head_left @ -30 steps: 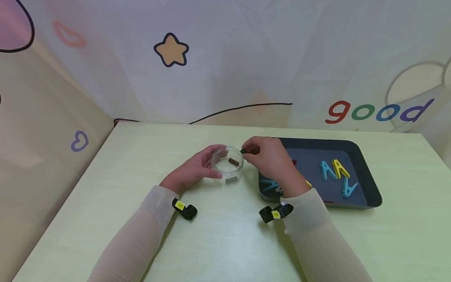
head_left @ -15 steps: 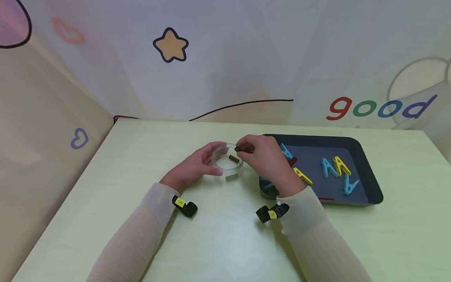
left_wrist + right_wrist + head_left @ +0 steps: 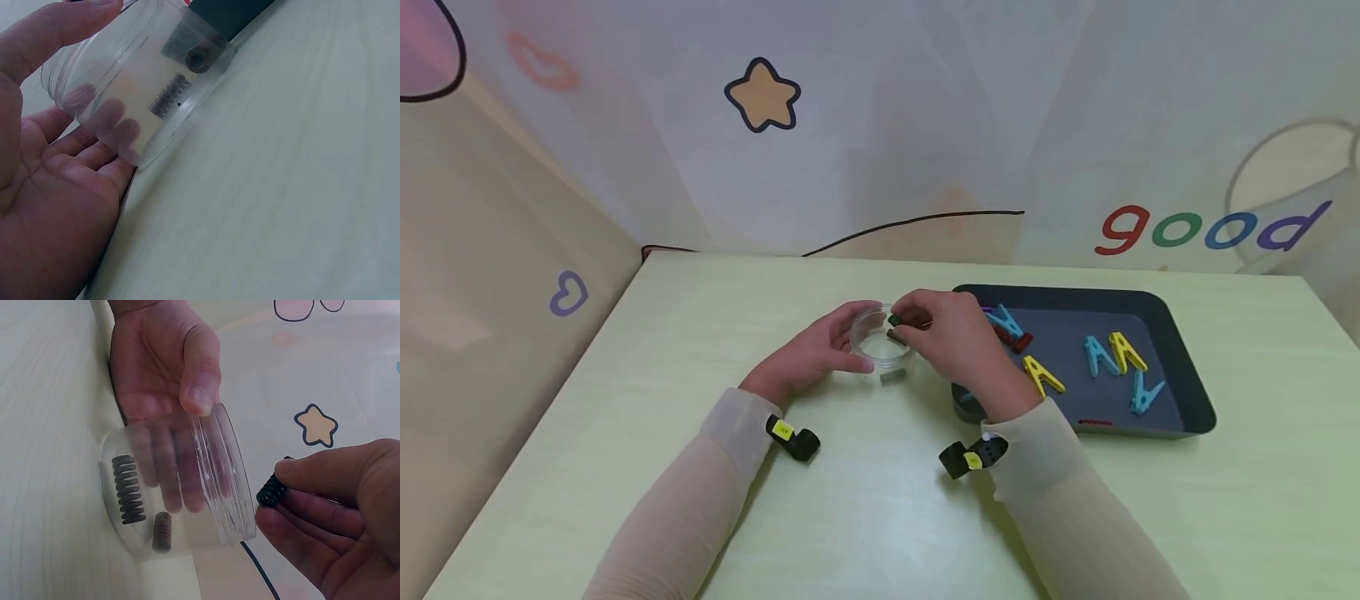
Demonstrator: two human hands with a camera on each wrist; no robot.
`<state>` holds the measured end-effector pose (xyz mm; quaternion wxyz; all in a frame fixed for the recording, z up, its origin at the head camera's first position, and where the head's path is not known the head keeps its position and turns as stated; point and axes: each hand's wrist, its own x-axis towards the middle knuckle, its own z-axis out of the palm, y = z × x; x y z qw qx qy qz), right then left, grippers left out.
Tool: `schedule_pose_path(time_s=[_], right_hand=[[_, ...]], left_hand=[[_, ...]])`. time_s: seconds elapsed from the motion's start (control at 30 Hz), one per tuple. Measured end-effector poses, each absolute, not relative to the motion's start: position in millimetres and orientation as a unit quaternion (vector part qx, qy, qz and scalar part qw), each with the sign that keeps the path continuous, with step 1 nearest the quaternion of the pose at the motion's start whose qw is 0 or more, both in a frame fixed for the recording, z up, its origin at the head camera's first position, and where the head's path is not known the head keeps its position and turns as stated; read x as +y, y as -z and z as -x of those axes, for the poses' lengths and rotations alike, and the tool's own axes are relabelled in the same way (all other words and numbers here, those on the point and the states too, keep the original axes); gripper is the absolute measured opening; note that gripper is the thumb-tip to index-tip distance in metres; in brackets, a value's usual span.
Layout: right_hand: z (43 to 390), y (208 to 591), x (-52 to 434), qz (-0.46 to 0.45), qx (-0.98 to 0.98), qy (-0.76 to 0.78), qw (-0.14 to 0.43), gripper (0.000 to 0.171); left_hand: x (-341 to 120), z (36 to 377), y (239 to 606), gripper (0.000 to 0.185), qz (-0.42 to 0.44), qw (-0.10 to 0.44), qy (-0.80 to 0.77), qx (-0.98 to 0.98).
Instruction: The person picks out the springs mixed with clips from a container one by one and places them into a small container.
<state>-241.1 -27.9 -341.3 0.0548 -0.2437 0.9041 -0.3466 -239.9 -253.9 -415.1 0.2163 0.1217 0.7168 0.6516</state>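
Far left, the left hand (image 3: 808, 360) is cupped around the clear jar (image 3: 883, 346), fingers and thumb curled round its wall, steadying it on the pale green table (image 3: 865, 517). From the right wrist camera the thumb presses on the jar's rim side and the fingers show through the plastic behind it. Inside, two dark springs (image 3: 128, 489) lie on the bottom: one long one and a shorter one just beside it.

Moving along to the middle, the right hand (image 3: 958, 342) sits at the jar's three o'clock, fingertips pinched together on a small dark spring (image 3: 272, 490). That spring is right at the mouth of the jar, just over the rim at its one o'clock in the head view, not yet inside.

Over to the right, the dark tray (image 3: 1180, 392) lies at the hand's three o'clock, holding blue clothespins (image 3: 1101, 357), yellow clothespins (image 3: 1043, 375) and a red spring-like piece (image 3: 1011, 336); another small red piece lies by its near edge.

Progress, as I read it: two springs are in, a third is on the brink, and the several pegs in the tray suggest plenty left.
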Motion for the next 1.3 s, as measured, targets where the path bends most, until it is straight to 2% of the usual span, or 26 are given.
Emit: schedule_pose_path(time_s=[0.43, 1.3], right_hand=[[236.6, 343.3, -33.2, 0.28, 0.895, 0.345, 0.048, 0.024], [240.2, 343.9, -28.7, 0.28, 0.891, 0.356, 0.04, 0.021]], left_hand=[[-253.2, 238.4, 412.0, 0.077, -0.118, 0.211, -0.653, 0.718], [-252.1, 238.9, 412.9, 0.076, -0.112, 0.218, -0.64, 0.728]])
